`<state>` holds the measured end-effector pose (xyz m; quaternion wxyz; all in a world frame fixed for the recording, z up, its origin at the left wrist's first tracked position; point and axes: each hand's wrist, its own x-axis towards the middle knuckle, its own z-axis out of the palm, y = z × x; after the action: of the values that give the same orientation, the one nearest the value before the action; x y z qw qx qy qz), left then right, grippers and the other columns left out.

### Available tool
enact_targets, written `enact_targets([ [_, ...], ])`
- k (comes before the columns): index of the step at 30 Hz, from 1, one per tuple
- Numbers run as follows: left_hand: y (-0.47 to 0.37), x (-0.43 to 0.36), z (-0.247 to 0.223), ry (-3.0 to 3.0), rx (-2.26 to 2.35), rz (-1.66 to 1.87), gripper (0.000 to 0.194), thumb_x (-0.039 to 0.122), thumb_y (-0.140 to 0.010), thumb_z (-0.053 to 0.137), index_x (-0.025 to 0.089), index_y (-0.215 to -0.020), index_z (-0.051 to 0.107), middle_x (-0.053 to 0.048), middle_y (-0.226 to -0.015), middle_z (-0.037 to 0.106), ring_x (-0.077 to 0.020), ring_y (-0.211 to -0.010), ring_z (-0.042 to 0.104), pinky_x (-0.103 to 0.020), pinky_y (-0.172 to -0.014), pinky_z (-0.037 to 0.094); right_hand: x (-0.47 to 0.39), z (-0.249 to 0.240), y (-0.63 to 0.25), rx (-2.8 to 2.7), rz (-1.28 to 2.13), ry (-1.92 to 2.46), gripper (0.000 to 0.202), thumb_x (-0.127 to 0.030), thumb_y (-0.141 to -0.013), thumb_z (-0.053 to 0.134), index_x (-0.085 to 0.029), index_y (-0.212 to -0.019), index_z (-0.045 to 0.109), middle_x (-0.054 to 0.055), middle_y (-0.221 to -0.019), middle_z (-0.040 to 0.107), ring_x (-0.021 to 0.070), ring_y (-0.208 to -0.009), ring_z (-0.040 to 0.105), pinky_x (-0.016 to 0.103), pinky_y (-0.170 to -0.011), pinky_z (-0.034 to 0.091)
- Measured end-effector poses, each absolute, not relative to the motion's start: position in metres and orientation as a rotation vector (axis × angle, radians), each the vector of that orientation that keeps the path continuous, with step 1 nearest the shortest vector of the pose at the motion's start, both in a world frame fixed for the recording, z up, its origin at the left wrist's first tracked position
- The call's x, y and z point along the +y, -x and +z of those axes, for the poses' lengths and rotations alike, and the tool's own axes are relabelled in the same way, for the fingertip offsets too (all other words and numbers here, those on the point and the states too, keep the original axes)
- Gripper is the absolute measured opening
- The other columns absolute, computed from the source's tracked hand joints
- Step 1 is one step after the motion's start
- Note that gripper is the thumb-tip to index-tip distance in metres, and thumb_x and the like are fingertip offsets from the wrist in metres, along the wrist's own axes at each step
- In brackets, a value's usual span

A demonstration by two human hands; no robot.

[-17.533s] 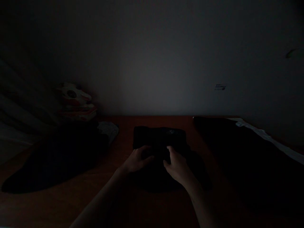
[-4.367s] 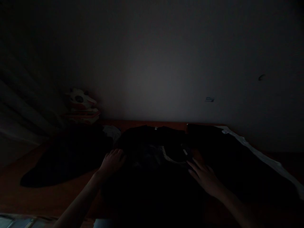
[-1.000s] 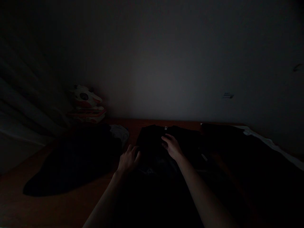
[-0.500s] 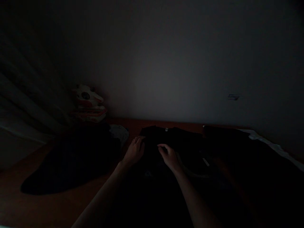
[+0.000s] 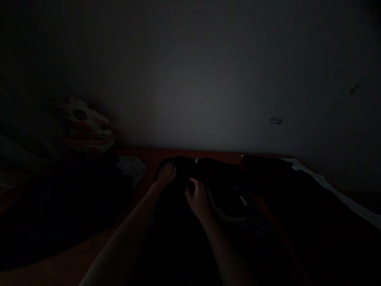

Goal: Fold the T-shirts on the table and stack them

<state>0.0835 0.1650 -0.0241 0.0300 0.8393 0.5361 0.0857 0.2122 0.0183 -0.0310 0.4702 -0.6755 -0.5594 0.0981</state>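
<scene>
Black shirt (image 5: 184,234): on the table (image 5: 137,151), under both hands, neck label (image 5: 196,161) at the wall (image 5: 202,91) end.
Left hand (image 5: 167,173): laid on the shirt's upper left, fingers slightly apart.
Right hand (image 5: 197,197): over the shirt, thumb and forefinger apart; contact unclear.
Progress: spreading looks mostly done; no finished fold can be made out in the dark.

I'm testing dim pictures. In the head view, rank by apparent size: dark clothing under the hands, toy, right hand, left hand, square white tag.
1. Dark clothing, edges fading into shadow
2. Toy
3. Right hand and left hand: right looks nearer, so unsure
4. Square white tag
</scene>
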Motion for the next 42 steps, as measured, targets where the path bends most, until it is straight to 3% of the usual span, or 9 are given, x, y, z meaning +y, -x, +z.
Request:
enact_targets([
  [4, -0.077, 0.151, -0.025, -2.666, 1.649, 0.364, 0.061, 0.04, -0.1, 0.038, 0.008, -0.151, 0.043, -0.021, -0.161, 0.038, -0.0341, -0.151, 0.033, -0.051, -0.121, 0.027, 0.011, -0.022, -0.212, -1.471, 0.013, 1.858, 0.04, -0.029, -0.088, 0.06, -0.011, -0.123, 0.065, 0.022, -0.136, 0.057, 0.0329, -0.121, 0.058, 0.048, -0.103, 0.046],
  [8, -0.066, 0.144, -0.026, -2.787, 1.524, 0.544, 0.064, 0.045, -0.098, 0.042, 0.009, -0.151, 0.044, -0.019, -0.162, 0.037, -0.0317, -0.15, 0.035, -0.045, -0.121, 0.031, 0.002, -0.012, -0.215, -1.574, -0.028, 1.971, 0.05, -0.041, -0.093, 0.059, -0.013, -0.134, 0.061, 0.021, -0.153, 0.046, 0.0365, -0.132, 0.049, 0.051, -0.106, 0.041],
  [12, -0.062, 0.146, -0.019, -2.732, 1.611, 0.34, 0.065, 0.054, -0.098, 0.042, 0.013, -0.148, 0.049, -0.019, -0.159, 0.044, -0.0337, -0.147, 0.04, -0.049, -0.119, 0.032, -0.001, -0.009, -0.214, -1.648, 0.052, 2.09, 0.056, -0.05, -0.095, 0.054, -0.015, -0.139, 0.058, 0.02, -0.151, 0.051, 0.0372, -0.134, 0.048, 0.054, -0.108, 0.035],
  [18, -0.086, 0.115, -0.001, -2.765, 1.744, 0.315, 0.062, 0.039, -0.096, 0.046, 0.009, -0.151, 0.044, -0.023, -0.16, 0.039, -0.0386, -0.144, 0.043, -0.054, -0.117, 0.033, 0.004, -0.011, -0.212, -1.558, 0.069, 2.114, 0.051, -0.046, -0.1, 0.044, -0.015, -0.138, 0.06, 0.02, -0.148, 0.055, 0.0356, -0.134, 0.048, 0.054, -0.108, 0.031],
  [21, -0.094, 0.089, 0.0, -2.772, 1.68, 0.371, 0.059, 0.035, -0.098, 0.042, 0.008, -0.15, 0.044, -0.02, -0.161, 0.039, -0.0336, -0.141, 0.048, -0.047, -0.115, 0.038, 0.007, -0.01, -0.215, -1.428, 0.103, 2.096, 0.041, -0.038, -0.102, 0.043, -0.017, -0.13, 0.064, 0.017, -0.14, 0.062, 0.0316, -0.13, 0.053, 0.049, -0.108, 0.033],
  [29, -0.081, 0.068, -0.01, -2.711, 1.675, 0.131, 0.066, 0.056, -0.101, 0.034, 0.019, -0.155, 0.041, -0.017, -0.165, 0.03, -0.0349, -0.152, 0.03, -0.063, -0.119, 0.025, 0.012, -0.014, -0.22, -1.225, 0.175, 1.91, 0.032, -0.036, -0.097, 0.05, -0.018, -0.117, 0.066, 0.014, -0.123, 0.07, 0.0304, -0.12, 0.061, 0.046, -0.104, 0.041],
  [35, -0.08, 0.072, -0.011, -2.662, 1.672, 0.208, 0.076, 0.068, -0.096, 0.036, 0.02, -0.155, 0.041, -0.016, -0.165, 0.031, -0.0362, -0.153, 0.027, -0.065, -0.12, 0.021, 0.021, 0.003, -0.282, -1.043, 0.27, 1.773, 0.031, -0.039, -0.092, 0.049, -0.02, -0.109, 0.067, 0.01, -0.107, 0.075, 0.0194, -0.085, 0.072, 0.032, -0.081, 0.055],
  [38, -0.081, 0.071, -0.01, -2.657, 1.666, 0.208, 0.078, 0.07, -0.095, 0.036, 0.02, -0.155, 0.042, -0.016, -0.165, 0.031, -0.0359, -0.152, 0.029, -0.064, -0.12, 0.021, 0.005, 0.023, -0.352, -0.957, 0.179, 1.874, 0.034, -0.036, -0.087, 0.054, -0.017, -0.113, 0.066, 0.014, -0.111, 0.073, 0.0244, -0.094, 0.071, 0.039, -0.088, 0.053],
  [42, -0.082, 0.069, -0.009, -2.667, 1.673, 0.19, 0.084, 0.073, -0.093, 0.037, 0.018, -0.157, 0.038, -0.018, -0.165, 0.029, -0.0386, -0.153, 0.026, -0.066, -0.12, 0.019, -0.025, 0.035, -0.437, -0.809, -0.021, 2.198, 0.056, -0.04, -0.076, 0.073, -0.01, -0.122, 0.065, 0.029, -0.131, 0.059, 0.0431, -0.127, 0.053, 0.06, -0.102, 0.042],
])
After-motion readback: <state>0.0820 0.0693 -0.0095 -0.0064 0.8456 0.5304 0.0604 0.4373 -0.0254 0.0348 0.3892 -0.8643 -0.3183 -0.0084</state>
